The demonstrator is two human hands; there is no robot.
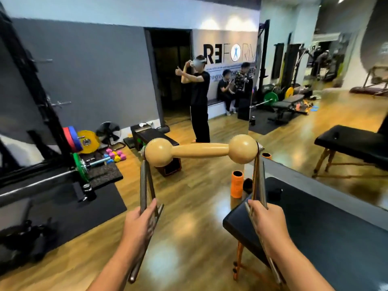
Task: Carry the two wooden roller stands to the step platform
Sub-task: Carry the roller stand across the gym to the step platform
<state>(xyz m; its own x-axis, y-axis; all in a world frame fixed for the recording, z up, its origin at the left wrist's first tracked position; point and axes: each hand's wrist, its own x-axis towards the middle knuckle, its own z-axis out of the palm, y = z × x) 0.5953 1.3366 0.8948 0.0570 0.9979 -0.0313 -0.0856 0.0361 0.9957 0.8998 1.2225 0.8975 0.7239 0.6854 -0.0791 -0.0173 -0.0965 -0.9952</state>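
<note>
A wooden roller stand [201, 150] hangs in the air in front of me: a pale wooden bar with a ball at each end, carried on two metal A-shaped legs. My left hand [140, 222] grips the left metal leg near its foot. My right hand [265, 217] grips the right metal leg near its foot. The stand is held level above the wooden floor. A dark box-like platform [156, 137] stands on the floor behind the roller; a second roller stand is not visible.
A black massage table [315, 234] stands close on my right, with an orange foam roller [237, 184] beyond it. A mirror wall runs along the right. A squat rack, barbell and weight plates [79, 143] fill the left. A person [199, 97] stands ahead; two others sit behind.
</note>
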